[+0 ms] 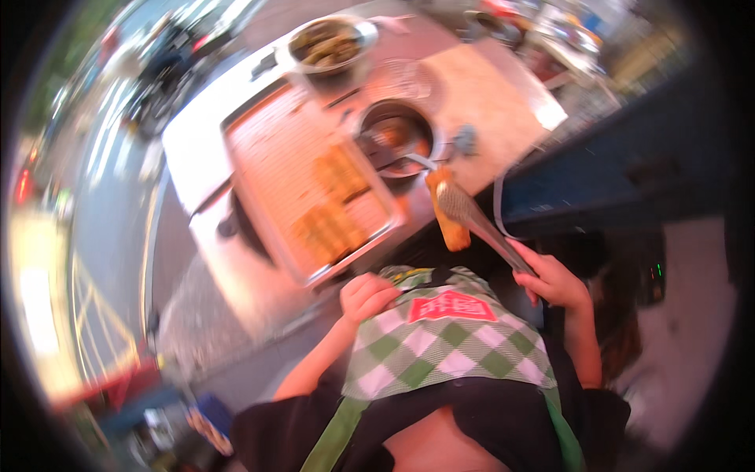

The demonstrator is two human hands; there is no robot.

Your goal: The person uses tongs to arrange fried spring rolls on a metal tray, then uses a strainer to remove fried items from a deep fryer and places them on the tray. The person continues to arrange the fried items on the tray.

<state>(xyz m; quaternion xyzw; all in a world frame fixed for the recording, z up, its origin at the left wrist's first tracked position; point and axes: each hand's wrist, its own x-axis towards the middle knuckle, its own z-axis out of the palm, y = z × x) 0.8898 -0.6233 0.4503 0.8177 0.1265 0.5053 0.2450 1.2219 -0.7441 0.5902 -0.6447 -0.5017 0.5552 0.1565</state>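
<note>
My right hand (551, 278) is closed around a pair of metal tongs (492, 236). A long golden-brown piece of food (447, 215), apparently fried, is gripped at the tongs' far end, in front of the table's near edge. My left hand (367, 297) rests with bent fingers by the upper left of my green-and-white checked apron (454, 348); whether it holds the apron, I cannot tell. Ahead of it lies a metal tray with a rack (265, 147), bearing several similar golden pieces (333, 227) at its near end. Right of the tray stands a round metal pot (433, 127) with a utensil in it.
A bowl of brownish food (327, 44) stands at the table's (483, 76) far side. A clear round lid or dish (407, 79) and a small bluish item (465, 140) lie near the pot. A large dark-blue box-like object (596, 165) is at the right. Beyond the left side runs a road.
</note>
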